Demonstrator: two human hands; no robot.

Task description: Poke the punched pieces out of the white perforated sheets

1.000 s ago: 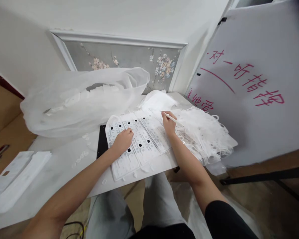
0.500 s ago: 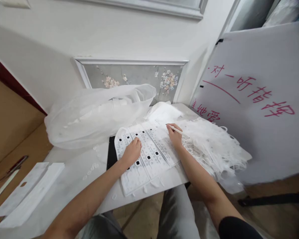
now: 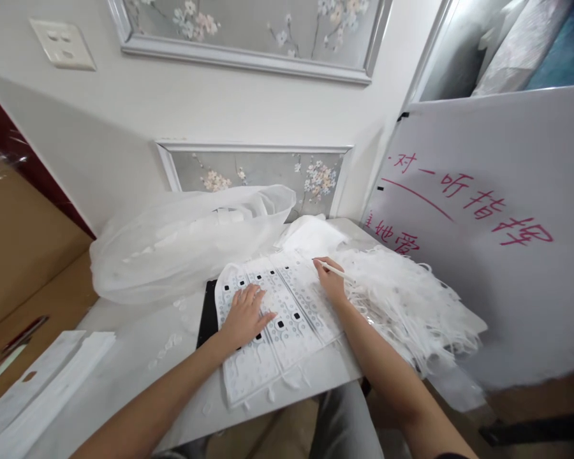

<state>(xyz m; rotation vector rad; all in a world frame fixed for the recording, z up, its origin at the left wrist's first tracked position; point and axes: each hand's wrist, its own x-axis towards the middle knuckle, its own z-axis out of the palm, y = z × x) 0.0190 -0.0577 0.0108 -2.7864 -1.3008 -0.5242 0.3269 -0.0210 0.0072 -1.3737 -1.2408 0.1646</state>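
A white sheet (image 3: 291,347) printed with small grey-blue patterns and black squares lies on the table in front of me, over a black board (image 3: 208,315) that shows at its left edge. My left hand (image 3: 245,315) rests flat on the sheet's left half with its fingers spread, holding nothing. Closed round a thin white pen-like tool (image 3: 337,270), my right hand (image 3: 331,280) is at the sheet's upper right, the tool's dark tip pointing left. Beside that hand, to the right, spreads a heap of white pieces with thin loops (image 3: 406,293).
A large translucent bag (image 3: 186,242) lies behind the sheet at the left. White strips (image 3: 52,389) and a red cutter-like tool (image 3: 26,333) are at the far left. A whiteboard (image 3: 507,287) with red writing stands at the right. Small clear scraps dot the table (image 3: 172,389).
My left hand has opened from curled fingers and now lies flat, slightly further left. My right hand still holds the pen-like tool near the same part of the sheet. The view has tilted up.
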